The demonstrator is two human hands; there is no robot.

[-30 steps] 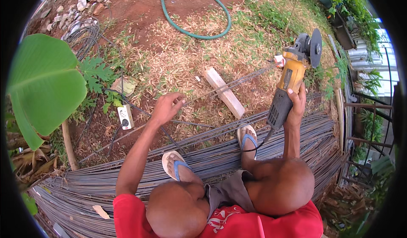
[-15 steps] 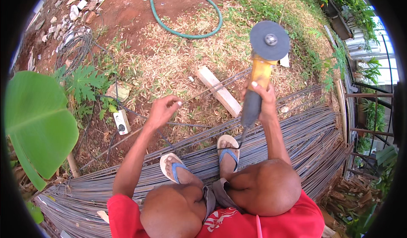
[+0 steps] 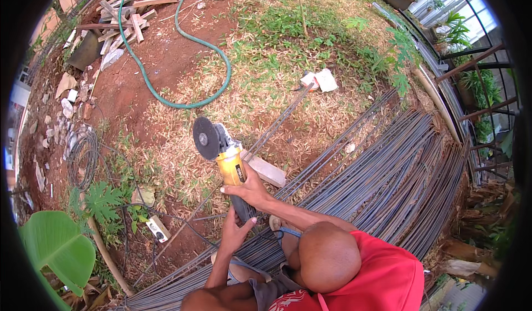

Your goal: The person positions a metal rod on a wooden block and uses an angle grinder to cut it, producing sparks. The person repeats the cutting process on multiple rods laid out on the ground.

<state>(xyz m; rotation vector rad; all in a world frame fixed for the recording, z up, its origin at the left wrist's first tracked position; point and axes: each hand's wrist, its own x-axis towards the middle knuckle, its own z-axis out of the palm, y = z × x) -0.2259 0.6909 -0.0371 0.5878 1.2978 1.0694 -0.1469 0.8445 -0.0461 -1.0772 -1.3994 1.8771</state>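
A yellow and black angle grinder [image 3: 230, 167] is held up in front of me, its dark cutting disc [image 3: 204, 138] facing up and to the left. Around its yellow body wraps my right hand [image 3: 249, 192]. My left hand [image 3: 235, 232] is closed about the black rear end of the tool. Below and beyond the grinder, thin steel rods [image 3: 282, 117] run over a wooden plank [image 3: 269, 171] lying on the ground. The disc looks apart from the rods.
Long bundled steel bars [image 3: 382, 183] spread under my feet and to the right. A white socket strip [image 3: 158, 229] with black cables lies at left, near a large green leaf [image 3: 58, 247]. A green hose [image 3: 191, 105] loops ahead. Scrap wood [image 3: 124, 25] is piled at far left.
The grinder has swung from the right across to the centre-left in my right hand. My left hand has come from near the rods onto its rear end. The view has turned.
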